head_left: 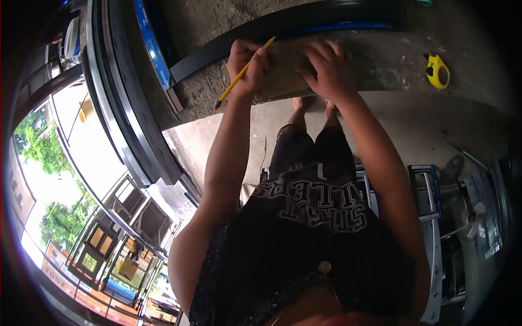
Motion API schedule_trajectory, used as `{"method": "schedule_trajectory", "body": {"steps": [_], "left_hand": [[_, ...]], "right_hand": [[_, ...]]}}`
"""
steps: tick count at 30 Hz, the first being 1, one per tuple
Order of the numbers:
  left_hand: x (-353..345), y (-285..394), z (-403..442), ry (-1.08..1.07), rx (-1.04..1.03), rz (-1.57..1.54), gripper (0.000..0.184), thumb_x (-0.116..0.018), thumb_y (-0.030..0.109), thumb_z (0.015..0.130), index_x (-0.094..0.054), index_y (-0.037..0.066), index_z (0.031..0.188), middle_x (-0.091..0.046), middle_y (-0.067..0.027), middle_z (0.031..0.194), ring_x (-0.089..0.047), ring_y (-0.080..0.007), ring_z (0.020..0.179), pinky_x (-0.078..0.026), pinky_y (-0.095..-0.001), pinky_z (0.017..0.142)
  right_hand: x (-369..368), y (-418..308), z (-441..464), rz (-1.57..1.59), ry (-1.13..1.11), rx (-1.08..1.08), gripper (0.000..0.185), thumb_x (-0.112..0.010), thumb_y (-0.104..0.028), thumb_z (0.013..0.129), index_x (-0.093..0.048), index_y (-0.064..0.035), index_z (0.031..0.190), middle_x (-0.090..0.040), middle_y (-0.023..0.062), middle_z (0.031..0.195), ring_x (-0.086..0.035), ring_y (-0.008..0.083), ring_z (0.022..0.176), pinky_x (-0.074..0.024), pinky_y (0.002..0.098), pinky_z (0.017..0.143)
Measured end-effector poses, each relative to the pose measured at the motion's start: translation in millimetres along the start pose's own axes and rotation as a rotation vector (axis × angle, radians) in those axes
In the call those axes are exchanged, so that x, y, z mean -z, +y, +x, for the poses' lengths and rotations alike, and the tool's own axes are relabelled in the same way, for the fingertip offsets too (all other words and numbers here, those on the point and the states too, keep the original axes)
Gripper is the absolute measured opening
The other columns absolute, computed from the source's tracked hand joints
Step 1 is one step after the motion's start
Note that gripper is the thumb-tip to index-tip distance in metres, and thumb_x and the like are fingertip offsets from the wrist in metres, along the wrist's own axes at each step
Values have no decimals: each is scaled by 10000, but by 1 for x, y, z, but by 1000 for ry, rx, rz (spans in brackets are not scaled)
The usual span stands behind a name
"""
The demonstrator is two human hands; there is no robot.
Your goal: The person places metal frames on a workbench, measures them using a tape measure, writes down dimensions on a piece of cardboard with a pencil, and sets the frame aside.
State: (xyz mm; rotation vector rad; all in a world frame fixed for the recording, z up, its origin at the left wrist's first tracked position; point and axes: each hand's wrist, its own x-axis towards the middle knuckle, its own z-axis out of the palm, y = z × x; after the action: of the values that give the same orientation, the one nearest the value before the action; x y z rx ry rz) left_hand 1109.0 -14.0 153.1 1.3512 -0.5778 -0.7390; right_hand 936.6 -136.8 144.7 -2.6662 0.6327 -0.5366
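Note:
In the head view my left hand [247, 68] is closed around a yellow pencil [235, 87]. The pencil slants, with its point at the upper right and its reddish eraser end at the lower left. Under and between both hands lies a flat brownish piece [283, 68], dim in the shade; its material I cannot make out. My right hand [327, 68] rests on or just over its right part, fingers spread and holding nothing. Both hands are above a rough, worn work surface [386, 65].
A yellow tape measure [437, 71] lies at the right of the surface. Beyond my hands runs a long dark profile [217, 51] with a blue strip [348, 25]. A blue-labelled bar [154, 49] and long metal profiles [122, 81] stand at the left. A fan [472, 217] is lower right.

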Motion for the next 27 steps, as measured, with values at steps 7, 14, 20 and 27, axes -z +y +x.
{"method": "schedule_trajectory", "body": {"steps": [7, 14, 20, 27], "left_hand": [[1, 13, -1, -86, -35, 32, 166, -639, 103, 927, -511, 12, 981, -680, -103, 819, -581, -65, 633, -484, -201, 607], [22, 53, 26, 90, -297, 86, 212, -619, 222, 961, -525, 34, 985, -706, -171, 820, -581, -100, 573, -460, -218, 520], [30, 64, -16, 180, -101, 184, 376, -686, 368, 897, -558, 22, 969, -673, -127, 839, -628, -123, 722, -517, -269, 604], [83, 24, -96, 324, 406, 494, 452, -701, 371, 841, -579, 51, 1136, -643, -190, 1056, -567, -328, 1159, -455, -438, 970]], "right_hand": [[13, -5, 7, 12, -75, -114, 769, -803, -450, 651, -514, -174, 1309, -447, 62, 1334, -438, 279, 1246, -373, 490, 973], [14, 0, 7, 117, -208, -7, 796, -818, -463, 611, -511, -186, 1291, -474, 48, 1299, -430, 266, 1262, -347, 516, 999], [10, 5, 7, 172, -186, 50, 799, -805, -513, 592, -541, -186, 1272, -518, 14, 1276, -447, 263, 1251, -311, 495, 1039], [11, 5, 7, 164, -182, 41, 795, -784, -548, 601, -551, -203, 1278, -530, -10, 1287, -458, 240, 1253, -309, 489, 1051]]}}
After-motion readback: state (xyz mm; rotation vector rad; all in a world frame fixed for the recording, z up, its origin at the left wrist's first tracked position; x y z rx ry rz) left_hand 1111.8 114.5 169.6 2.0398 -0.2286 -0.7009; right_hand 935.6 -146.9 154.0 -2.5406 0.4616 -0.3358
